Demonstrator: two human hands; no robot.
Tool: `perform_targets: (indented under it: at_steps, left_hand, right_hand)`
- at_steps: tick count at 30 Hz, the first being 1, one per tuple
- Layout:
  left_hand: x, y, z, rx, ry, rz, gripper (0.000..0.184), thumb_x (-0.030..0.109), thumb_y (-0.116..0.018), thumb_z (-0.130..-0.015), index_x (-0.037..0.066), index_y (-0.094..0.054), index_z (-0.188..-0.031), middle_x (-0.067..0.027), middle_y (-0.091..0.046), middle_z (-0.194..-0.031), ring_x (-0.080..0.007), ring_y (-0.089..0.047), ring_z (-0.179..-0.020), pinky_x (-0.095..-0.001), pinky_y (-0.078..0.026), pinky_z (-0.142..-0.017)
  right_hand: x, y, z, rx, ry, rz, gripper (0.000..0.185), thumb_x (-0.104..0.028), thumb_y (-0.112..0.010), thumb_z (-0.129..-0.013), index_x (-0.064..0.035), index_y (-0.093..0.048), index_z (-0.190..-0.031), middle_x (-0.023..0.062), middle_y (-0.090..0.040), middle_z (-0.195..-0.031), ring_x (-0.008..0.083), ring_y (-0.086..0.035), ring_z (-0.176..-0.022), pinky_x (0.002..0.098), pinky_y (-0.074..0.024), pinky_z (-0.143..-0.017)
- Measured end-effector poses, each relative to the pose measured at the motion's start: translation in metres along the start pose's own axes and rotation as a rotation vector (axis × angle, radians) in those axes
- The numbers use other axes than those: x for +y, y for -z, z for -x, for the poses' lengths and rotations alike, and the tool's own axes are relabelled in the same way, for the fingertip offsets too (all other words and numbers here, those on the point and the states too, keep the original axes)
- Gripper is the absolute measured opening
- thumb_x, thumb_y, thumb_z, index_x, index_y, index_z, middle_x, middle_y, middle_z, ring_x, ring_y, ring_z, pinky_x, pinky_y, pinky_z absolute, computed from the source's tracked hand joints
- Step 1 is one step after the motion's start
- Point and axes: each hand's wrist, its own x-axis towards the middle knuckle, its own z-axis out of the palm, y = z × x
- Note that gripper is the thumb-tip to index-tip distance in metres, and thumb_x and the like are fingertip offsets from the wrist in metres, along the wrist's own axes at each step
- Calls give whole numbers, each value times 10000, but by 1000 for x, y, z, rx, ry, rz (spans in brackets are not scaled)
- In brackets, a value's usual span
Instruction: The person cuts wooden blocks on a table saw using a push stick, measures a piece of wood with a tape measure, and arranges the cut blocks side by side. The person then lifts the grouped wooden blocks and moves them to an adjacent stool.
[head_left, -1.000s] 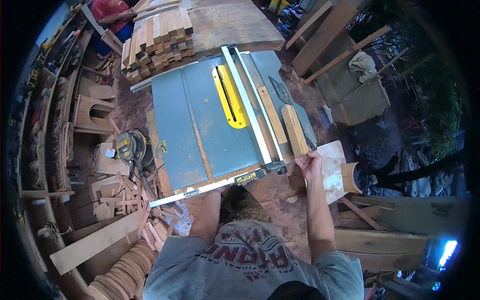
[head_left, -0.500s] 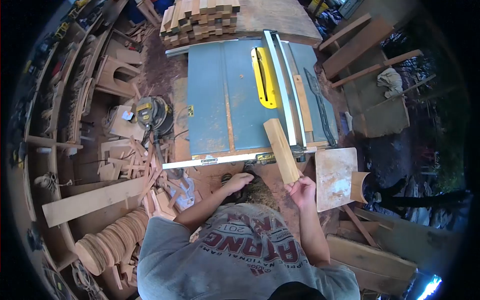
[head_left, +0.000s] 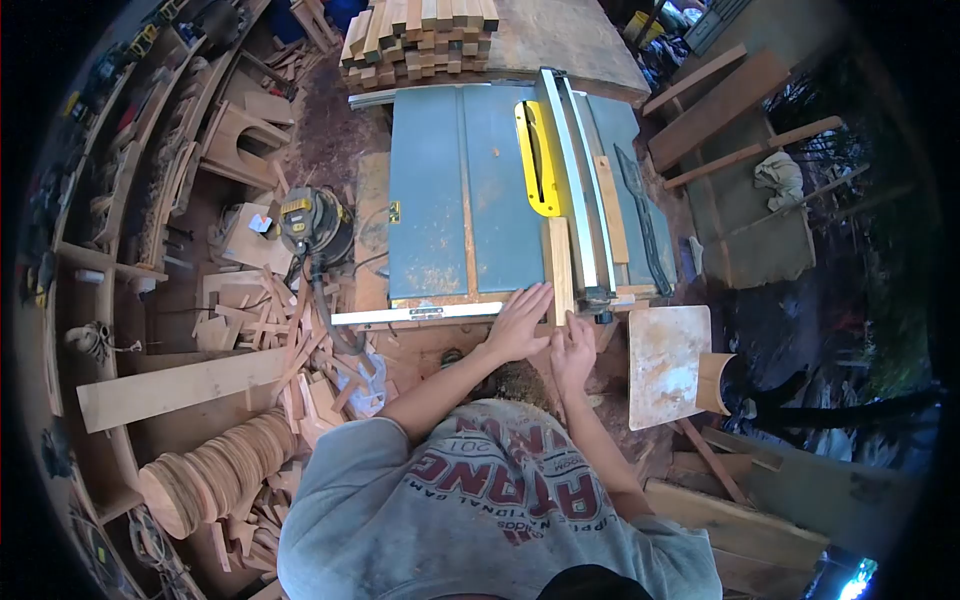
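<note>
**Head view: wood block on saw table, both hands on it**

Wood block (head_left: 560,270) lies lengthwise on the blue-grey saw table (head_left: 430,200), near the front edge. Far end is at the near end of the yellow insert plate (head_left: 549,165); near end sticks out over the front rail (head_left: 420,314). Fence (head_left: 572,185) runs just beside its right side; can't tell if they touch.

Left hand (head_left: 522,325): fingers extended and close together, fingertips at the block's left side, over the front rail. Not clenched.

Right hand (head_left: 573,350): fingers curled, grasping the block's near end. Close to the left hand.

Right of the fence: thin wood strip (head_left: 611,210), then a long black bar (head_left: 643,220), both lengthwise on the saw table.

Behind: stacked wood pieces (head_left: 425,40) on a wooden bench top (head_left: 560,40).

Left side: black-and-yellow machine (head_left: 312,218) with a hose, near the table. Wood offcuts (head_left: 260,320) in a loose heap, a plank (head_left: 180,388), and a row of round wood discs (head_left: 215,475) closer to the person.

Right side: pale stained board (head_left: 670,365), with a curved wood piece (head_left: 715,383) at its right edge.
</note>
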Motion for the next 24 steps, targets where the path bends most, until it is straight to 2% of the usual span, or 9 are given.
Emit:
perform_targets:
  at_steps: [3,8,9,10,13,16,20,23,24]
  left_hand:
    - [-12,-13,-15,11,46,10,857,358,-785,-851,-35,-452,-1535,-211,-480,-1585,-365,-397,-1511,-543,-264,-1253]
    - [-20,-19,-35,63,43,-10,886,464,-783,-862,-70,-483,-1502,-233,-488,-1572,-368,-399,-1508,-540,-264,-1253]
    - [-21,-19,-35,74,54,-9,898,497,-778,-864,-79,-493,-1492,-241,-492,-1566,-367,-400,-1507,-536,-267,-1253]
    - [-23,-20,-38,80,60,-11,898,497,-778,-864,-79,-493,-1492,-241,-492,-1566,-367,-400,-1507,-536,-267,-1253]
    - [-31,-20,-49,94,56,-27,914,508,-754,-884,-88,-459,-1510,-245,-472,-1580,-367,-393,-1511,-522,-266,-1257]
    - [-35,-14,-63,69,86,-95,900,532,-712,-913,-81,-444,-1515,-232,-473,-1579,-356,-375,-1519,-499,-264,-1262]
    - [-42,-10,-76,47,109,-92,896,506,-715,-918,-81,-420,-1528,-240,-461,-1585,-366,-373,-1517,-487,-272,-1262]
    - [-46,-9,-76,59,94,-91,883,482,-725,-913,-82,-425,-1522,-242,-469,-1578,-372,-393,-1502,-488,-288,-1254]
    - [-46,-8,-79,73,80,-96,877,471,-732,-908,-82,-429,-1518,-241,-475,-1573,-374,-406,-1493,-489,-299,-1248]
  right_hand:
    - [-10,3,-15,-35,-95,-68,396,-138,-672,-926,-7,-682,-1299,204,-661,-1222,392,-656,-1126,455,-522,-1003]
    - [17,36,-57,140,8,-100,233,-23,-640,-907,-17,-763,-1105,170,-737,-927,339,-715,-834,427,-580,-759]
    - [50,33,-78,259,37,-24,251,-19,-637,-871,-31,-775,-1080,153,-730,-868,349,-703,-858,437,-568,-787]
    - [77,44,-103,190,-78,123,360,-5,-619,-823,-26,-753,-1156,191,-729,-990,382,-686,-967,479,-546,-889]
    - [139,61,-170,257,247,399,559,-37,-633,-795,8,-641,-1351,260,-732,-1035,428,-696,-877,498,-555,-855]
    - [171,60,-207,-276,-35,445,847,-87,-626,-708,-18,-428,-1529,303,-681,-1212,505,-637,-1145,529,-526,-997]
    - [164,56,-218,-292,-110,533,808,-101,-618,-706,-7,-472,-1495,322,-685,-1181,535,-631,-1123,542,-526,-998]
    - [186,46,-213,-364,-144,546,743,-101,-614,-738,8,-495,-1463,311,-665,-1226,472,-624,-1194,520,-500,-1043]
    - [204,44,-211,-334,-216,339,695,-115,-617,-764,6,-516,-1441,250,-680,-1085,407,-662,-1069,481,-525,-962]
